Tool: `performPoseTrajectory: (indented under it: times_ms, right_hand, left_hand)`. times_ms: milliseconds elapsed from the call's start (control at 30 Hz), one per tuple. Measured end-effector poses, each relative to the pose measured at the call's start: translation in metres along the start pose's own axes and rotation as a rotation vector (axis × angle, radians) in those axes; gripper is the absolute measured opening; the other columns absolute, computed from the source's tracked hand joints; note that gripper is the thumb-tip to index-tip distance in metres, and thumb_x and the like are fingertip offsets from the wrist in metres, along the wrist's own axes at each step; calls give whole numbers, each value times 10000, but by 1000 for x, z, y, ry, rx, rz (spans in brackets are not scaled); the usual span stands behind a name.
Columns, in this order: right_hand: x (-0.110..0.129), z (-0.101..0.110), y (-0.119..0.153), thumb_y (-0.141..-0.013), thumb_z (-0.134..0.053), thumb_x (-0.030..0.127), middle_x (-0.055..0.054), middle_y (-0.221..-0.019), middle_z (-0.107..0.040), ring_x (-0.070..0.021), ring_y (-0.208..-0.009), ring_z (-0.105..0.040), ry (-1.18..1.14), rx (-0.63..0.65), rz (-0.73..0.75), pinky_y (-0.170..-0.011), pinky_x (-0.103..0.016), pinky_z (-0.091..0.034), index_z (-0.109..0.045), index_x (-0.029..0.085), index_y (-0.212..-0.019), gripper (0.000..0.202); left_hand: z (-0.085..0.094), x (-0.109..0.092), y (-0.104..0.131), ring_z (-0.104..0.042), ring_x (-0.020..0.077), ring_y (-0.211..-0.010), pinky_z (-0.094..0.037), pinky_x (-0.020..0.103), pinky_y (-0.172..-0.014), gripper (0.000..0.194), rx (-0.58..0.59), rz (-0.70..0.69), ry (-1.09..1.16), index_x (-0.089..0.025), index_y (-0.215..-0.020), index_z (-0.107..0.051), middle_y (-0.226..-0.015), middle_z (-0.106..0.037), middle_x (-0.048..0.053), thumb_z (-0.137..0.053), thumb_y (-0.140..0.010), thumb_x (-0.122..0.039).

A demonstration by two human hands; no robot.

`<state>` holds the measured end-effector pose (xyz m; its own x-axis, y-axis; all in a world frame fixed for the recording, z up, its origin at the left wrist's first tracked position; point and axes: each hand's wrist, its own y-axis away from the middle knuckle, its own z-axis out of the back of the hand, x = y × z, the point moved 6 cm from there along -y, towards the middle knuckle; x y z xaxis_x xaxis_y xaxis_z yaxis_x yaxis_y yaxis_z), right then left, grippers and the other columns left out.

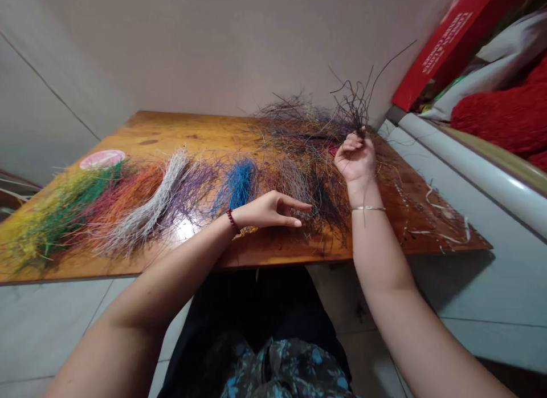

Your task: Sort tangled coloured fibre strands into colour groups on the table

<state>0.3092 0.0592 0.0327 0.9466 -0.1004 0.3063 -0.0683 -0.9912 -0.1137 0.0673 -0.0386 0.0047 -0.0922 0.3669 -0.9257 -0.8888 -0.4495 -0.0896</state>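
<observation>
Currently, I see through the head camera that the right hand [355, 155] is raised over the far right part of the wooden surface [171, 134], its fingers curled tight around a tuft of dark strands [357, 108]. The strands fan upward out of the grip, one long strand reaching well off to the right. Just left of that grip, along the far edge, I have a loose tangled pile [294, 124] of mostly dark strands, with reddish and yellowish ones mixed in. The left hand [273, 208] is nearer, at the near middle, with thumb and fingers spread apart and nothing between them; it hangs by the grey strands [294, 178], and I cannot tell whether it touches any. Right of those lie the black strands [323, 195]. Looking left from that hand, I find the sorted colours in a row: a blue bundle [240, 180], purple strands [197, 184], a thick white bundle [152, 207] slanting across the surface, orange strands [143, 193], green strands [66, 215] and, at the left end, yellow strands [32, 230]. A pink disc [102, 159] lies just beyond the green ones. On my right, white scraps [444, 236] are scattered near the corner, and past the surface a red box [444, 50] leans beside fuzzy red material [504, 118].
</observation>
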Motion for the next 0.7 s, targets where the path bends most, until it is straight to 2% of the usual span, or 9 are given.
performPoseTrajectory:
  times_ms: [200,400,600,700]
  right_hand:
    - [-1,-1,0,-911,-609,205,102,-536,-524,-30,-422,-514,-26,22,-22,-410,-142,-474,-483,222,-697,250]
    - [1,-1,0,-900,-629,203,103,-525,-523,-33,-419,-514,52,14,37,-402,-146,-478,-518,228,-713,219]
    - [0,-2,1,-913,-628,214,102,-527,-524,-29,-419,-498,85,-1,37,-403,-139,-467,-480,221,-689,268]
    - [1,-2,1,-919,-622,220,99,-531,-525,-32,-423,-500,82,1,37,-408,-142,-471,-485,222,-689,267]
  left_hand:
    - [-1,4,-1,-551,90,-608,-374,192,-537,625,-1,36,14,-130,-1347,-648,-936,-763,87,-786,-806,-410]
    - [-1,5,-1,-583,99,-665,-399,193,-558,560,-24,16,35,-138,-1324,-667,-1094,-752,119,-757,-836,-397]
    - [0,8,-1,-472,78,-527,-309,194,-479,631,-42,63,-3,-150,-1329,-667,-786,-733,48,-789,-790,-454]
    - [0,9,-1,-455,79,-516,-299,195,-477,653,-29,66,-1,-150,-1345,-654,-706,-695,23,-791,-787,-458]
